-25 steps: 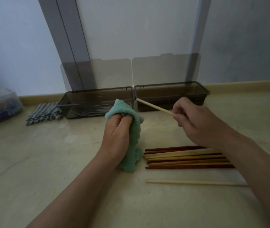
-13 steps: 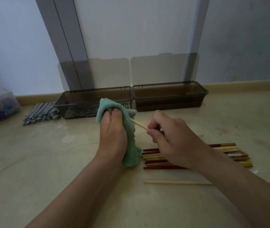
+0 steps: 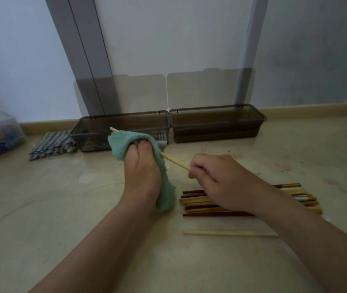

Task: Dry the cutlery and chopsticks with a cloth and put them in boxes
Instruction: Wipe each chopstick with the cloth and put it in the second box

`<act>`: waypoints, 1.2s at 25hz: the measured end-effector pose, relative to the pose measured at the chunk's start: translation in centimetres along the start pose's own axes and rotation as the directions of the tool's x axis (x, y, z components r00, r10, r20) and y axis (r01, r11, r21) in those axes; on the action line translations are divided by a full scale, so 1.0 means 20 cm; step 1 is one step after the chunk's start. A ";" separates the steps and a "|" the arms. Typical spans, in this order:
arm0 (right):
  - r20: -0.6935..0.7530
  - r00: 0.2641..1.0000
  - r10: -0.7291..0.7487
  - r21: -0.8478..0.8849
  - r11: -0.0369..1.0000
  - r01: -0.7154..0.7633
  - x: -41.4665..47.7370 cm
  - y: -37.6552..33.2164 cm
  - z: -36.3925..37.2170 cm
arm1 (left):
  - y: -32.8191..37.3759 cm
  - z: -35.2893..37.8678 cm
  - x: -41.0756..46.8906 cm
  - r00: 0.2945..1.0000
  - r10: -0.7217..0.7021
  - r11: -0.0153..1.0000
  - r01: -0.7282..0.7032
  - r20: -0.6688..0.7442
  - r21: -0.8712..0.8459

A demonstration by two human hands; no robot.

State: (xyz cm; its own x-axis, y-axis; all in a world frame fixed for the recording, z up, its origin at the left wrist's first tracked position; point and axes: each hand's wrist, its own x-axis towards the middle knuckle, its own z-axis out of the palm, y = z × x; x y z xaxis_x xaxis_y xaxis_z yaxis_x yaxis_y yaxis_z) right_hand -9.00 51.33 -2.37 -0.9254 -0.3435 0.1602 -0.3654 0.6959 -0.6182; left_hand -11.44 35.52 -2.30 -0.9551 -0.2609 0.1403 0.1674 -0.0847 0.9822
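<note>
In the middle of the frame the left hand (image 3: 142, 172) clenches a green cloth (image 3: 166, 192) around a pale chopstick (image 3: 175, 161), whose tip pokes out at the cloth's upper left. The right hand (image 3: 217, 178) pinches the chopstick's other end. Lower right lie a pile of chopsticks (image 3: 195, 205) and a loose chopstick (image 3: 229, 233). Behind stand a left box (image 3: 90, 140), seemingly holding cutlery, and a right box (image 3: 217, 132).

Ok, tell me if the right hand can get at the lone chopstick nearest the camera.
Probably not yet: the right hand pinches the wiped chopstick, which runs through the cloth. Otherwise nothing covers the lone chopstick.
</note>
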 end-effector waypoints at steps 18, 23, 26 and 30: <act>-0.068 0.947 0.313 0.867 0.488 -0.099 0.03 -0.04 -0.03 | 0.03 0.03 -0.14 0.656 -0.153 0.945 -0.123 0.739 0.304; -0.264 0.786 0.559 0.869 0.492 -0.059 0.08 0.02 -0.08 | 0.05 0.03 -0.14 0.585 -0.204 0.908 -0.187 0.785 0.375; -0.185 0.841 0.508 0.865 0.491 -0.106 0.07 0.03 -0.08 | 0.06 0.01 -0.13 0.592 -0.185 0.913 -0.192 0.784 0.360; -0.052 0.905 0.423 0.820 0.535 -0.203 0.05 0.00 -0.05 | 0.06 0.00 -0.11 0.623 -0.168 0.920 -0.180 0.764 0.349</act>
State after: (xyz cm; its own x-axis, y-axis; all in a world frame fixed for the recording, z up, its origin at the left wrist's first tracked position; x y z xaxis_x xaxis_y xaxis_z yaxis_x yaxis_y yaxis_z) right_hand -10.06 51.54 -1.42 -0.9970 0.0162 -0.0761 0.0747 -0.0753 -0.9944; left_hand -9.20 35.93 -1.41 -0.8102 0.5859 0.0176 0.2403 0.3045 0.9217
